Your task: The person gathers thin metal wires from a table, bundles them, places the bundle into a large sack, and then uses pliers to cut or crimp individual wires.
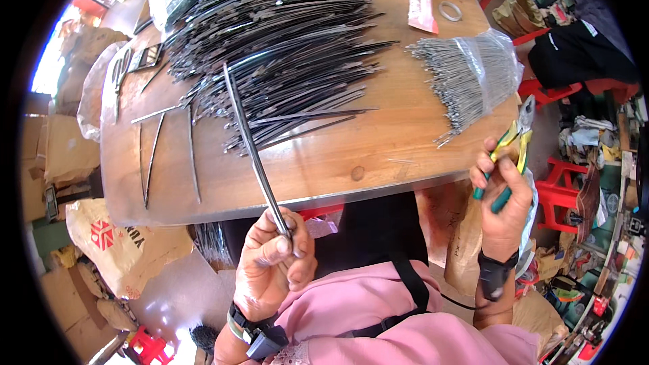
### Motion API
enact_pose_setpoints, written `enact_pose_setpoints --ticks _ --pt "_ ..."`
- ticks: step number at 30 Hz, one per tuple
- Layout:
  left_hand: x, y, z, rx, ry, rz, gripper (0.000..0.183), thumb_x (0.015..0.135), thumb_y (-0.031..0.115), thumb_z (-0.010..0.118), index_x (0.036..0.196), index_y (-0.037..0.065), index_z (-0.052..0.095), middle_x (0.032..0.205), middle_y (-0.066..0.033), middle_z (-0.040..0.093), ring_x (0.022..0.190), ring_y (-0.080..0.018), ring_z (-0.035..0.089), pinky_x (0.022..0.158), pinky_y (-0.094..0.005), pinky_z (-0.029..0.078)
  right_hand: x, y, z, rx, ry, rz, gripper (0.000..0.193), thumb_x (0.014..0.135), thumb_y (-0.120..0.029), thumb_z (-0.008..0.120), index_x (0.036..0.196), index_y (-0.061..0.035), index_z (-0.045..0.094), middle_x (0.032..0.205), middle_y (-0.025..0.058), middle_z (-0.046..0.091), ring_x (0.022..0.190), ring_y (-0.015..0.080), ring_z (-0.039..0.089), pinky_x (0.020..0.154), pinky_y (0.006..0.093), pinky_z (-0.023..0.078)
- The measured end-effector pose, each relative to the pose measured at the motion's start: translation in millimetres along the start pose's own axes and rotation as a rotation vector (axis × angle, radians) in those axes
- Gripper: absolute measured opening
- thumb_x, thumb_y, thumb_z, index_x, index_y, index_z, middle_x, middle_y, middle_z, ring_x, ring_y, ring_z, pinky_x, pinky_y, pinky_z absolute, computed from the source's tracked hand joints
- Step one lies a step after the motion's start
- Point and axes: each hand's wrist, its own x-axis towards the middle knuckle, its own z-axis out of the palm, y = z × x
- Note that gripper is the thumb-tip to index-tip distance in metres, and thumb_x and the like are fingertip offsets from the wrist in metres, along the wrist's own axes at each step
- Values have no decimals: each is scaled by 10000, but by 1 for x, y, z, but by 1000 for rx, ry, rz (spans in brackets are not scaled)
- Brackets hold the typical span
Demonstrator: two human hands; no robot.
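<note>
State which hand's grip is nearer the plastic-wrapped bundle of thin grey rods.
Right. The right hand's grip, around yellow-and-green pliers, is below and slightly right of the bundle; the left hand's grip is farther, to its lower left.

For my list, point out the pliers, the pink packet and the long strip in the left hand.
Pliers (524, 126), head view: near the pivot.
Pink packet (421, 5), head view: its printed face.
Long strip (251, 147), head view: middle of its length.

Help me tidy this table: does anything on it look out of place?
Several thin strips lie loose on the left of the table, nearly crosswise to the big dark pile, as if strayed from it. No spill or breakage stands out.
</note>
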Motion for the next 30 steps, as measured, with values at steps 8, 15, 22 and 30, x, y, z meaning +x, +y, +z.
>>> enact_pose_setpoints --ticks 8,15,22,30 --pt "7 -5 11 344 49 -15 159 868 -9 697 1012 -36 636 736 -151 637 475 -167 532 425 -254 394 -8 38 15 469 -285 246 151 858 -54 733 963 -58 624 1177 55 504 860 166 503 648 292 409" --pt "-2 -11 -15 624 214 19 86 912 -12 676 984 -51 650 755 -105 675 518 -59 463 459 -206 352 -6 21 24 -253 -274 -44 131 845 -79 700 941 -8 646 1173 156 557 868 202 556 709 323 474" --pt "-4 -10 -27 813 207 -67 95 889 22 713 940 -31 652 747 -116 683 536 -90 545 481 -220 414 -8 14 42 -1039 -542 -311 143 811 -71 765 909 10 700 1020 124 634 929 189 608 824 308 481" --pt "-7 -2 -27 781 195 -101 105 891 19 710 830 -12 631 759 -124 684 569 -110 581 527 -237 476 4 11 42 -997 -599 -379 150 837 -67 751 964 -1 704 971 129 649 873 171 614 757 297 492"
